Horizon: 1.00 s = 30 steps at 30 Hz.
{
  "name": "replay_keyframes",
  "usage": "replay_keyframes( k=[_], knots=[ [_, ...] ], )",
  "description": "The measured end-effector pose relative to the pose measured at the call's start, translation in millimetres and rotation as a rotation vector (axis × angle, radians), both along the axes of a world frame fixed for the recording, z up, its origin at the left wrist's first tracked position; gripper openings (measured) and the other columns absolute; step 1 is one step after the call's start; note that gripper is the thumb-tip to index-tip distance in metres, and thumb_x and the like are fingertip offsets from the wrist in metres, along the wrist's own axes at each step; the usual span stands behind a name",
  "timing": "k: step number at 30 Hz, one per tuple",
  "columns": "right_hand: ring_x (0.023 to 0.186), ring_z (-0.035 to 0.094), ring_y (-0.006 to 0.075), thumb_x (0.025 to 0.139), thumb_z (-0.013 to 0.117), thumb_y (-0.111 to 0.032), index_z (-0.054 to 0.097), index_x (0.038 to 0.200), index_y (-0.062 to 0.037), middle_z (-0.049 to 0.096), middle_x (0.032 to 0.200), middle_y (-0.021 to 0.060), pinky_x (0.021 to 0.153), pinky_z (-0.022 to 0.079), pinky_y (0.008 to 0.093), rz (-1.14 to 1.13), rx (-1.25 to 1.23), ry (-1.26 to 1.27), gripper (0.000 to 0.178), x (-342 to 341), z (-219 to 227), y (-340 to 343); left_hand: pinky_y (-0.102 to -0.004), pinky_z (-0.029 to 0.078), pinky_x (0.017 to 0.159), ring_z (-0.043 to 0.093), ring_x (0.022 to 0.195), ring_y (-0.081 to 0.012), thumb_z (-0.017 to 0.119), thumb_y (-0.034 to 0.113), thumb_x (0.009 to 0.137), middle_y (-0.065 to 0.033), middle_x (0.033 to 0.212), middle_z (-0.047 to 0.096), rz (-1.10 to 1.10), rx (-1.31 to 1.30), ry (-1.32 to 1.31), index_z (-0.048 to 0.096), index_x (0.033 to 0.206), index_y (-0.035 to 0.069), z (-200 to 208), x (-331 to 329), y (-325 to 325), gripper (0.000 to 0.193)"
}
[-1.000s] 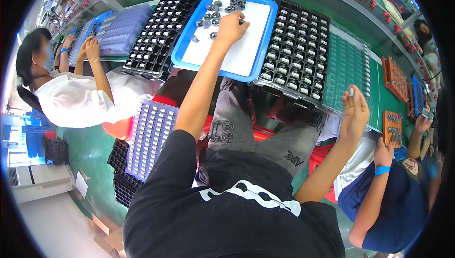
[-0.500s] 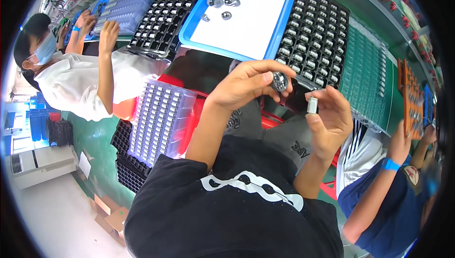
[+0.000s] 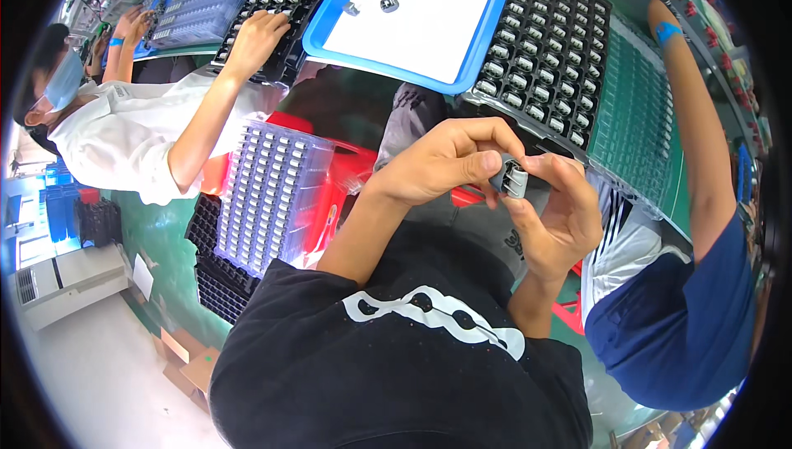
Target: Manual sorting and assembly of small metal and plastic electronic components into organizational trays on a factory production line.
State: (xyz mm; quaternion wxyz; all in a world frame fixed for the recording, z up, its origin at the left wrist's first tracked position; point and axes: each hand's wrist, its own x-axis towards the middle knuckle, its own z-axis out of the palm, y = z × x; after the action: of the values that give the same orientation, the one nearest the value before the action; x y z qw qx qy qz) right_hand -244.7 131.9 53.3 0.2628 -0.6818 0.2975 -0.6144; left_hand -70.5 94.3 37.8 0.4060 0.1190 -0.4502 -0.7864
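In front of my chest, my left hand [image 3: 458, 160] pinches a small dark rounded housing [image 3: 500, 173] between thumb and fingers. My right hand [image 3: 563, 214] grips a small silver-white block [image 3: 516, 183] by thumb and fingertips. The block is at the open side of the housing, and the two parts look to be touching; fingers hide how far it sits inside. Beyond my hands lies a blue-rimmed tray [image 3: 312, 41] with a white lining. Several loose dark rounded parts [image 3: 389, 4] rest toward its far left.
Black compartment trays [image 3: 544, 70] filled with parts stand right of the blue tray, beside stacked clear trays [image 3: 631, 119]. At left, a clear tray of silver parts [image 3: 264, 193] rests by a red stool [image 3: 334, 189]. Co-workers' arms [image 3: 206, 127] reach in from both sides.
My right hand has moved left and brought the silver-white block against the dark housing. The left co-worker's hand has reached to a black tray; the right co-worker's arm has stretched far forward.
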Motion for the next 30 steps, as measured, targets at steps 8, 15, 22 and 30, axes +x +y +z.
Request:
replay_keyframes(
  k=[8,15,22,30],
  knots=[
    [0.094,0.062,0.0252,0.069,0.078,0.0,0.059,0.112,0.0029,0.067,0.099,0.0168,0.078,0.052,0.0327,-0.001,0.019,-0.022,0.047,1.0,-4.9,1.6,-0.0258,0.052,0.065,0.061,0.081,-0.012,0.06,0.034,0.092,-0.0067,0.099,0.06,-0.011,0.046,0.033,0.055,0.109,-0.001,0.9,-2.1,3.5,0.039],
    [0.096,0.061,0.0278,0.068,0.076,0.002,0.068,0.097,0.0018,0.067,0.1,0.0157,0.081,0.05,0.0349,-0.152,-0.008,0.168,0.029,4.6,1.5,-1.2,-0.0275,0.054,0.075,0.059,0.094,-0.0121,0.064,0.028,0.09,-0.0082,0.103,0.059,0.058,0.089,0.0,0.052,0.114,-0.001,-3.3,-0.8,2.1,0.04],
    [0.094,0.063,0.0278,0.072,0.072,0.006,0.07,0.094,0.0031,0.067,0.1,0.0164,0.083,0.049,0.0347,-0.238,0.106,0.117,0.022,6.9,-4.6,-1.4,-0.0296,0.055,0.079,0.059,0.098,-0.0164,0.067,0.007,0.085,-0.0096,0.109,0.057,0.209,0.104,-0.085,0.052,0.111,0.0,-6.5,-5.6,2.8,0.031],
    [0.091,0.066,0.0248,0.075,0.072,0.004,0.07,0.091,0.0026,0.069,0.095,0.0141,0.083,0.05,0.0324,-0.344,0.08,0.245,0.015,-7.9,-0.3,-36.5,-0.0281,0.052,0.073,0.062,0.095,-0.0198,0.058,0.011,0.09,-0.0107,0.113,0.057,0.412,0.125,-0.215,0.054,0.11,0.001,-6.9,-2.4,0.5,0.022]
  ],
)
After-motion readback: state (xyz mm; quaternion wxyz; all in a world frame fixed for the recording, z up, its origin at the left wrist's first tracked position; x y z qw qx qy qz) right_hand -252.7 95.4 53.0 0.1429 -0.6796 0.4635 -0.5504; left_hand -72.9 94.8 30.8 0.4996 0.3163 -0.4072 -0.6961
